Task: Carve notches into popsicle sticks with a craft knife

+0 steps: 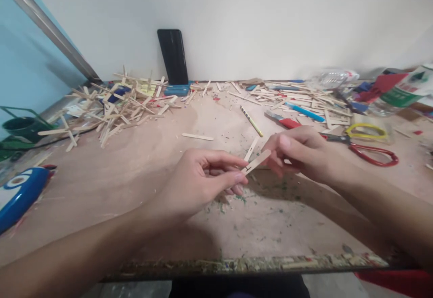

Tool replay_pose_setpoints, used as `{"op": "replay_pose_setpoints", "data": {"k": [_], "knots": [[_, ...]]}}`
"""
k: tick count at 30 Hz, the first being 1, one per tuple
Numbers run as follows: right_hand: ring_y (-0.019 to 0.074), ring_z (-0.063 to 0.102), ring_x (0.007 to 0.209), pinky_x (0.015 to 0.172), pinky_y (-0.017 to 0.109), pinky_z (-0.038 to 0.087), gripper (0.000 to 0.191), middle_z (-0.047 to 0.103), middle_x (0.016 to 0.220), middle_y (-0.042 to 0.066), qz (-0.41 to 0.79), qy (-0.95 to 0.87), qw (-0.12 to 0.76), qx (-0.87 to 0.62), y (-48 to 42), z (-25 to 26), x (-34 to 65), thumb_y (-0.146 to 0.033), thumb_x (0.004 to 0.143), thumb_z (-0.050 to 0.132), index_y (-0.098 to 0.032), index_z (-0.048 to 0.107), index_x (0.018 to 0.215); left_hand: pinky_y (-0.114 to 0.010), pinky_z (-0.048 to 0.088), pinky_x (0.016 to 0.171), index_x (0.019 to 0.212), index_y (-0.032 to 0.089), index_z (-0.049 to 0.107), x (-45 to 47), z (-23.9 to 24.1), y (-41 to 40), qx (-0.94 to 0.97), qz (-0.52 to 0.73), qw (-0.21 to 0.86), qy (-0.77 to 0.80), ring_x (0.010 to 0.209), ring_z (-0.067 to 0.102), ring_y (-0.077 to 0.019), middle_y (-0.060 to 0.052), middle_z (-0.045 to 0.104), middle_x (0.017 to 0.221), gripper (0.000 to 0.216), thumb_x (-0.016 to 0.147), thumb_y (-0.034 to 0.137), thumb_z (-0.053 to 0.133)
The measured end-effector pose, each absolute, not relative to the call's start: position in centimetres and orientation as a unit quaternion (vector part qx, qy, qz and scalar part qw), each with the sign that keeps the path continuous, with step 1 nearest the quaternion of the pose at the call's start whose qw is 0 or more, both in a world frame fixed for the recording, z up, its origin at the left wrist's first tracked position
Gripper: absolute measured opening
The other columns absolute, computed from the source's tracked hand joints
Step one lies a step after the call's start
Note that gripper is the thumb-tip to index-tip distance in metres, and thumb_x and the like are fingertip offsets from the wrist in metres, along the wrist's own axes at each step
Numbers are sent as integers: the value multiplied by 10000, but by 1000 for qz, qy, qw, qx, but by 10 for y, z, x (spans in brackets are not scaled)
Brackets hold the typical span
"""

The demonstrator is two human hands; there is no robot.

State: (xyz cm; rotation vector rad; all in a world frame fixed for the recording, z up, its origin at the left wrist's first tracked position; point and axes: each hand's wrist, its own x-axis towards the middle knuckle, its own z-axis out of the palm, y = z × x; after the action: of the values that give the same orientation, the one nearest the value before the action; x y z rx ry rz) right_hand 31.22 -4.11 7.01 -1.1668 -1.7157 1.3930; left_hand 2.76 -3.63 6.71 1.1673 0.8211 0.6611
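Head view: left fingers [233,179] pinch a flat pale wooden stick [258,161], which right fingers [286,144] beside it, grip unclear, could snap by pressing.

At the far side, a black phone [172,54] stands on a blue block [177,91] before a white wall [253,23]. A clear bottle [329,78] lies far right. On the left, a green basket [24,127] sits beyond a blue-and-white object [25,194].

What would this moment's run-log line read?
left hand: pinching wooden stick | right hand: beside stick's far end | phone: propped at back
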Motion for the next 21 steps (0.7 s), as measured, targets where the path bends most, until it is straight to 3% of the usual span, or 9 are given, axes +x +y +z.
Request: {"op": "replay_pose_setpoints", "data": {"k": [5,11,14,17,21], "knots": [[84,439,516,475,298,274,652,673,626,0,568,-650,309,-400,-48,74,297,-801,1082,873,-194,838,847,-184,721,668,998,218,978,30,70,-35,524,301,702,377,682,876,-147,5,938,844,273,762,173,1107],[95,440,481,489,303,328,611,687,604,-3,602,-627,307,-389,-47,67,295,-780,1089,843,-188,853,941,-195,720,671,1037,226,970,29,72,-36,566,293,670,380,686,880,-141,7,949,886,198,850,264,1023],[108,442,486,505,322,344,650,672,599,0,593,-633,295,-401,-48,67,295,-829,1070,813,-192,851,944,-232,726,684,1127,222,971,28,71,-35,598,275,644,389,705,883,-158,-17,962,941,266,898,357,974],[115,437,532,535,330,345,652,621,596,-7,551,-654,277,-438,-48,74,292,-832,1047,827,-213,820,845,-260,712,709,1154,220,975,27,68,-31,629,250,613,406,752,883,-175,-30,968,974,261,947,369,924],[130,467,582,570,350,349,647,605,625,7,468,-677,252,-509,-45,76,293,-748,1083,797,-231,704,707,-251,599,712,978,245,977,22,69,-26,706,191,543,412,810,840,-169,3,937,887,110,1007,246,870]]}}
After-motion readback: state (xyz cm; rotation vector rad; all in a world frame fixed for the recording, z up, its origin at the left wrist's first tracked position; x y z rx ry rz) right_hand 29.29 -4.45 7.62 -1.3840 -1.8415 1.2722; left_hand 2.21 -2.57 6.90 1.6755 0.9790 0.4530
